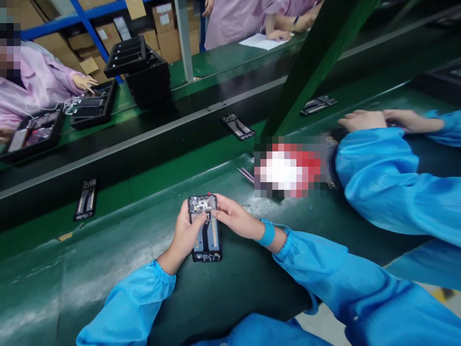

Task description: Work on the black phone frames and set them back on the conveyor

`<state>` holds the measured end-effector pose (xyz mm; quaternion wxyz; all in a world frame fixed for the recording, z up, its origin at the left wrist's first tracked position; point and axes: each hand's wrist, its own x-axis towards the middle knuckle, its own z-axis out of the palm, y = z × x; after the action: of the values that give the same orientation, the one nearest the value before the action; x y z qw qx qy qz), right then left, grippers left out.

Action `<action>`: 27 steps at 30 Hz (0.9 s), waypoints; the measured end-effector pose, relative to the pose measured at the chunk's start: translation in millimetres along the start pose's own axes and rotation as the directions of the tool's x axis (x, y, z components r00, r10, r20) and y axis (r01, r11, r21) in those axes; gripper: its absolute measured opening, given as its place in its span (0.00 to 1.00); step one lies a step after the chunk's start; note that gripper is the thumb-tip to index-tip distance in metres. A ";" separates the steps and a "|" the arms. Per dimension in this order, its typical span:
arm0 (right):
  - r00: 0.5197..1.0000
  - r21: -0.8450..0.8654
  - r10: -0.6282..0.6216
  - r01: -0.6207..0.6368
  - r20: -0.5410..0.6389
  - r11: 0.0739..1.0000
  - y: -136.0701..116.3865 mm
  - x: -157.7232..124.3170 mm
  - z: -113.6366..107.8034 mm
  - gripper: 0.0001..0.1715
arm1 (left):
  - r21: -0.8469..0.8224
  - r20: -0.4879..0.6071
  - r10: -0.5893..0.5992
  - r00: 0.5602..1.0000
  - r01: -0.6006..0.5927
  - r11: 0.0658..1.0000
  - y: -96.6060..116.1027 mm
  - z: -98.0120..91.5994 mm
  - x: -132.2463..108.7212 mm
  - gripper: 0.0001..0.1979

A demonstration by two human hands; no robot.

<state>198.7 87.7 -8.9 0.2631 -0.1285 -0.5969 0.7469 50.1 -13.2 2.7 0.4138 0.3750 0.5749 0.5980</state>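
Opened, rectangular black-framed phone [211, 239] held over the dark-green work surface [248, 288]. My left hand [186, 234] grasps its left edge; my right hand [236, 219], its upper right. 2 thumbs [199, 223] near the flat black ribbon cable's top. Step, I judge: thumb work there; next calls for light, even pressure.

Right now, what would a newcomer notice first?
First, the opened phone, just below centre, held in left hand and right hand. Then the thick green post slanting across the upper right. Beyond the hands, three similar phones lie spaced along the green strip.
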 end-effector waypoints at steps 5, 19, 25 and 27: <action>0.999 -0.004 -0.001 0.001 -0.043 1.000 -8.2 -2.9 4.9 0.13 | 0.043 -0.011 0.048 0.999 -0.047 0.998 2.2 5.2 -0.7 0.16; 0.992 -0.113 0.014 -0.029 -0.126 0.993 -5.5 -6.4 17.2 0.15 | 0.088 -0.166 0.011 0.986 0.004 0.996 10.1 12.0 -4.4 0.14; 0.998 -0.301 0.060 -0.065 -0.024 0.951 6.4 -13.2 8.4 0.39 | -0.052 -0.292 -0.017 0.956 0.002 0.999 4.8 -2.3 11.8 0.20; 0.993 -0.254 0.094 -0.109 -0.072 0.961 13.3 -12.9 2.4 0.38 | -0.024 -0.229 -0.022 0.973 0.017 1.000 4.2 -5.4 14.7 0.22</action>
<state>205.0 76.7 -22.6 0.2230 -0.2142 -0.6735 0.6714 39.3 -1.5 6.1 0.3547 0.2933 0.6158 0.6395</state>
